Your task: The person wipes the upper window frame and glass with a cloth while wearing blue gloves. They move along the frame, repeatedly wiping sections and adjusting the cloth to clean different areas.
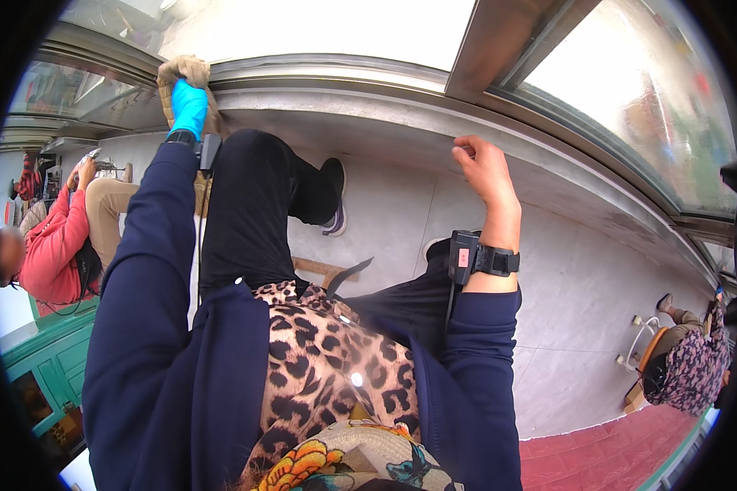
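My left hand, in a bright blue glove, grips a bunched tan quilted cloth. The cloth rests at the metal window frame, near a corner post on the left, and part of it hangs below the glove. My right hand is bare, its fingers loosely curled, with no object visible in it. It hovers by the grey ledge under the window. Each of my wrists bears a strap with a small dark device, the right one being the black device.
Glass panes span the far side. Below me is a grey tiled floor, with part of a wooden stool between my legs. One person sits at left by a green cabinet; another person sits at far right near red tiles.
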{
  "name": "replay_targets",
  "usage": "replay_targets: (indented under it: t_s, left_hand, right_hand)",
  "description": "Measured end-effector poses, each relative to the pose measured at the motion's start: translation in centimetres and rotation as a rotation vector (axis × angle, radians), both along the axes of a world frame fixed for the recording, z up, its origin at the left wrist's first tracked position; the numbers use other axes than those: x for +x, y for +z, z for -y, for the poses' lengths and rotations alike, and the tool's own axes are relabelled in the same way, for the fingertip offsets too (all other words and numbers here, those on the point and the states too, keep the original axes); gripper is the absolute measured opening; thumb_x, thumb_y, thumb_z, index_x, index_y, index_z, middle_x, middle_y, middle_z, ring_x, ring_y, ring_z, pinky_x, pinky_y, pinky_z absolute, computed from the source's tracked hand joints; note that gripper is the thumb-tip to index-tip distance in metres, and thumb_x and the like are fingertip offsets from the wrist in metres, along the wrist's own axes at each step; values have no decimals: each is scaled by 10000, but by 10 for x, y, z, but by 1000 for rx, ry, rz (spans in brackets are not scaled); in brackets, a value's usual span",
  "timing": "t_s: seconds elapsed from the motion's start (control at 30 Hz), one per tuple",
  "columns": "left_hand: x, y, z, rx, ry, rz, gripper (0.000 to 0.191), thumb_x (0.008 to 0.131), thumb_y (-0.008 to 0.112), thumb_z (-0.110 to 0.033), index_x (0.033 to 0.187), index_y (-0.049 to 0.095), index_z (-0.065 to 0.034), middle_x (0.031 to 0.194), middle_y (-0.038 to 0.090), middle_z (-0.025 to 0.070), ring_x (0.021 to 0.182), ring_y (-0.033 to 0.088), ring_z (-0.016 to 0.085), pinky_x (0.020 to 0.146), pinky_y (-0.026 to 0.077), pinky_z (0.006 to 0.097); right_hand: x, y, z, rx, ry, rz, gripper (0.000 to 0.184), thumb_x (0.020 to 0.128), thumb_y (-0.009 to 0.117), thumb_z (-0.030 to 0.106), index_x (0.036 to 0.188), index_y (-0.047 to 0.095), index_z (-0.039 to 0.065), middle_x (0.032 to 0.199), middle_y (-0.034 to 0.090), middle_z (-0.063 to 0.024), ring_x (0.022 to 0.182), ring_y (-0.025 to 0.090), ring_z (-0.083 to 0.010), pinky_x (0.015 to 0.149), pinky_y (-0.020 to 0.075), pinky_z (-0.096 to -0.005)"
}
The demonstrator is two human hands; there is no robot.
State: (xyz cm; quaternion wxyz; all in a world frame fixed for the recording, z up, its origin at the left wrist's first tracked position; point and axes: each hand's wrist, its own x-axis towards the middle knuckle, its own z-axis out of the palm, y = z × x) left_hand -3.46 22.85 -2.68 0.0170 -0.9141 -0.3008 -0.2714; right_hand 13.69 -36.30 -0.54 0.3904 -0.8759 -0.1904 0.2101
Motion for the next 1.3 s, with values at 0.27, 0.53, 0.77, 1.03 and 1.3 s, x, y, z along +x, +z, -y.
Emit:
replay_targets:
  t_s: [0.27,0.53,0.77,1.03,1.3]
  left_hand:
    - [46,-9,175,-110,-134,-274,180,852,529,-155,881,640,-16,817,650,182,779,629,377,746,510,473]
    - [126,10,358,73,-615,-670,313,798,599,-101,1107,630,-63,1101,636,178,994,613,373,853,507,448]
    - [121,21,406,-245,-926,-326,385,753,621,-63,1137,598,-59,1093,595,197,1012,576,386,863,481,468]
    - [55,45,389,-462,-1225,-239,562,839,621,-120,1375,457,-85,1110,587,170,1044,562,351,897,472,430]
    - [1,61,208,130,-320,-277,557,788,697,-351,1247,553,-69,1057,632,156,1011,589,358,841,483,453]
  right_hand:
    - [3,-4,-1,-3,70,161,283,858,607,240,1062,670,56,983,687,-168,927,651,-319,817,508,-403]
    - [5,0,-7,-52,75,59,363,846,605,245,1169,622,81,1064,670,-168,1039,609,-344,901,479,-424]
    - [8,-3,-9,273,31,-56,630,829,645,275,1368,426,34,1151,619,-256,1096,583,-391,931,460,-427]
    - [13,-17,-31,313,-17,184,413,770,664,114,1167,572,51,1014,656,-228,990,615,-408,824,505,-438]
    - [12,-10,-30,164,14,317,389,769,627,86,1153,580,48,991,653,-243,978,606,-425,818,489,-453]
